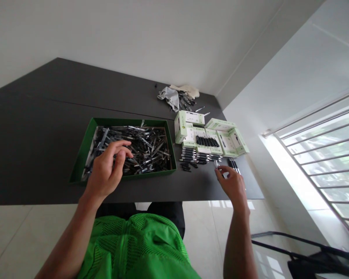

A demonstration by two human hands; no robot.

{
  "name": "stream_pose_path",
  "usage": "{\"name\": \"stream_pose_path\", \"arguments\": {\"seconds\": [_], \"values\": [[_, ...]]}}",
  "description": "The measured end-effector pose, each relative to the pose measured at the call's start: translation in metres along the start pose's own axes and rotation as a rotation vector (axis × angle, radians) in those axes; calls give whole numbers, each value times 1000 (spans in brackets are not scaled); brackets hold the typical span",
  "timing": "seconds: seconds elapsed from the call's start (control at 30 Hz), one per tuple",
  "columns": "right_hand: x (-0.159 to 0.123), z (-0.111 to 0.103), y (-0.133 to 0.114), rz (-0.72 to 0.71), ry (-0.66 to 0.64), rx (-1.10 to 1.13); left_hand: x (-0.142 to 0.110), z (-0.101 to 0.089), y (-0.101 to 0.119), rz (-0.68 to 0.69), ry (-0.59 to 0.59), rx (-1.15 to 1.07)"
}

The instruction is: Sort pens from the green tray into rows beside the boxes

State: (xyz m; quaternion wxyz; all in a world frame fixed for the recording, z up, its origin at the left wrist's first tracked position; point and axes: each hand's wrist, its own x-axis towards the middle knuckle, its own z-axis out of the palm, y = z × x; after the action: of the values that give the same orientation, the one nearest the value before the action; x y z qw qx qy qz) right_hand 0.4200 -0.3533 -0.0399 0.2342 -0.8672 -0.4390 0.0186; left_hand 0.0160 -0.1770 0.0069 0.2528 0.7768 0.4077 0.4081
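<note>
My left hand [107,168] hovers over the near part of a green tray [80,155] filled with several black and silver pens [139,149]. Its fingers are curled and apart, and nothing shows in them. My right hand [231,184] rests at the table's near right edge, fingers pinched around a few dark pens [234,164]. In front of it lie rows of black pens [192,157] and several open white-and-green boxes [212,135], one holding black pens.
The dark grey table [40,116] stands against a white wall. A grey cloth and loose pens [177,97] lie at the far side. A barred window is on the right. A dark bag [322,263] sits on the floor at lower right.
</note>
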Motion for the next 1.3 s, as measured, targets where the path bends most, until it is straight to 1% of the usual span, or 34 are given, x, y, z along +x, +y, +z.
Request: {"name": "stream_pose_path", "arguments": {"seconds": [0.07, 0.13, 0.23, 0.37, 0.43, 0.5, 0.57, 0.6, 0.67, 0.7, 0.77, 0.83, 0.9, 0.97, 1.03, 1.17, 1.23, 1.27, 1.3], "values": [[1, -8, -9, 15, -16, 220, 0, 0, 1, -2, 4, -6], [2, -14, -19, 1, -56, 434, -1, 1, 2, -1, 15, -7], [4, -19, -34, -44, -88, 633, -1, 2, 1, -5, 23, -12], [0, -19, -51, -66, -84, 701, -2, 0, -1, -13, 31, -36], [-8, -19, -62, -115, -80, 710, -5, -2, 2, 45, 61, -61], [-22, -21, -76, -214, -118, 716, -12, 0, 8, 149, 76, -84], [-38, -24, -93, -337, -209, 730, -25, 6, 19, 226, 20, -111], [-47, -25, -102, -388, -260, 738, -32, 12, 26, 229, -18, -145], [-62, -26, -119, -446, -327, 756, -47, 26, 39, 173, -152, -213], [-68, -25, -126, -456, -351, 765, -54, 34, 45, 123, -233, -241], [-77, -21, -135, -453, -374, 781, -65, 51, 55, 67, -379, -316], [-83, -16, -139, -436, -366, 790, -72, 64, 61, 17, -483, -404], [-86, -10, -140, -405, -315, 789, -75, 71, 66, -43, -550, -467], [-89, -4, -142, -377, -249, 776, -77, 74, 69, -106, -564, -500], [-91, 1, -145, -368, -209, 759, -79, 74, 72, -151, -544, -509], [-94, 4, -151, -396, -203, 720, -82, 72, 73, -218, -525, -493], [-90, 2, -145, -412, -205, 688, -81, 71, 73, -246, -527, -485], [-86, -1, -138, -399, -172, 659, -80, 70, 73, -253, -532, -486], [-79, -3, -127, -362, -110, 614, -80, 69, 73, -257, -540, -494]]}}
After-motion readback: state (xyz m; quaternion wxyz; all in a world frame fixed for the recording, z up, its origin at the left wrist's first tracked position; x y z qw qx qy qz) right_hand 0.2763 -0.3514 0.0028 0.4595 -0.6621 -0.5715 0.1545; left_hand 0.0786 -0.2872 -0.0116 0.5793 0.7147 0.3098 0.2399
